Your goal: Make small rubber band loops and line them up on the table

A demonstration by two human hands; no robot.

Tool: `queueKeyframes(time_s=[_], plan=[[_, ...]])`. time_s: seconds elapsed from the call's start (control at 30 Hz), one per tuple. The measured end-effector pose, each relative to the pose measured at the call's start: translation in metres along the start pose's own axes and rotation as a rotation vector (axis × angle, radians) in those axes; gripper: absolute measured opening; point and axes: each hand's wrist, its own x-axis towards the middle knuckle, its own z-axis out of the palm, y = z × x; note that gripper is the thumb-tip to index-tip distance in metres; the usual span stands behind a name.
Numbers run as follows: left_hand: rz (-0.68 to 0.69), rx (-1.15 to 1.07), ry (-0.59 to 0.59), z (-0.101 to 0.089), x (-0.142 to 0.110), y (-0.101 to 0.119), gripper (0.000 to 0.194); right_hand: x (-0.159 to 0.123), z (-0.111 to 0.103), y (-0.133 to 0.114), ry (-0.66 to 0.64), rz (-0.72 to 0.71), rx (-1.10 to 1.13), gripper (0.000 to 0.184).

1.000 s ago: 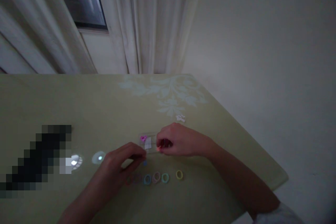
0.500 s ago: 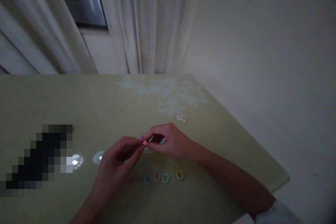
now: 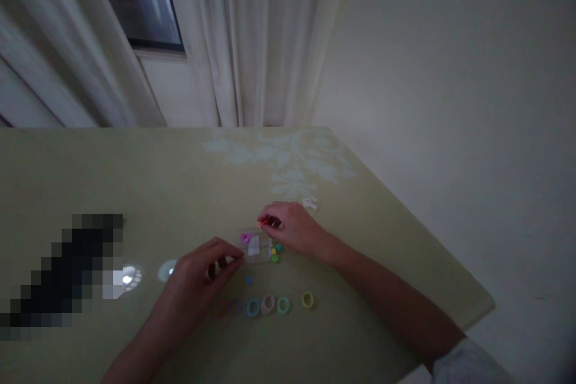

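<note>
A small clear box (image 3: 261, 260) lies on the table, with a white paper-like patch (image 3: 254, 246) in it. My left hand (image 3: 204, 270) pinches the box's near left corner between thumb and fingertips. Above the far edge of the box, my right hand (image 3: 294, 228) has its fingertips closed on a small orange flower-shaped piece (image 3: 261, 224), partly hidden by the fingers. Magenta flower-shaped pieces (image 3: 246, 237) sit at the box's left end. Yellow (image 3: 273, 251) and green flower-shaped pieces (image 3: 275, 258) are at its right end.
In front of the box is a row of several coloured rings, among them a blue ring (image 3: 252, 308) and a yellow ring (image 3: 308, 300). A small blue piece (image 3: 249, 280) lies nearer the box. Behind my right hand is a white scrap (image 3: 309, 203). The table's (image 3: 405, 216) right edge slants away.
My hands, together at the orange flower-shaped piece before, have parted. The right hand has moved up and away with the piece; the left has dropped slightly to the box corner, uncovering the box.
</note>
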Motion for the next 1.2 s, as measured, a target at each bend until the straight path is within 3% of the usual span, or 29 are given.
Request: queueKeyframes(time_s=[0.1,0.2,0.4,0.5,0.6,0.7,0.83,1.2], plan=[[0.096,0.164,-0.185,0.0,-0.004,-0.002,0.021,0.001,0.001,0.002,-0.057,-0.022,-0.087,0.012],[0.136,0.311,-0.295,0.004,-0.008,-0.003,0.023,0.0,0.001,0.001,-0.082,-0.025,-0.117,0.018],[0.157,0.403,-0.354,0.011,-0.009,-0.007,0.026,0.002,-0.015,0.001,-0.035,0.048,-0.039,0.018],[0.142,0.369,-0.326,0.01,-0.009,-0.005,0.023,-0.001,-0.033,0.001,-0.075,0.064,-0.148,0.011],[0.135,0.238,-0.267,0.007,-0.008,-0.004,0.019,-0.008,-0.044,0.002,-0.277,0.073,-0.271,0.013],[0.125,0.121,-0.109,0.004,-0.005,-0.005,0.019,-0.014,-0.042,0.006,-0.433,0.055,-0.359,0.028],[0.105,0.105,0.074,0.003,0.001,-0.006,0.021,-0.015,-0.028,0.01,-0.442,0.009,-0.431,0.021],[0.054,0.119,0.021,0.007,0.002,-0.015,0.028,-0.013,-0.02,0.004,-0.453,-0.045,-0.426,0.01]])
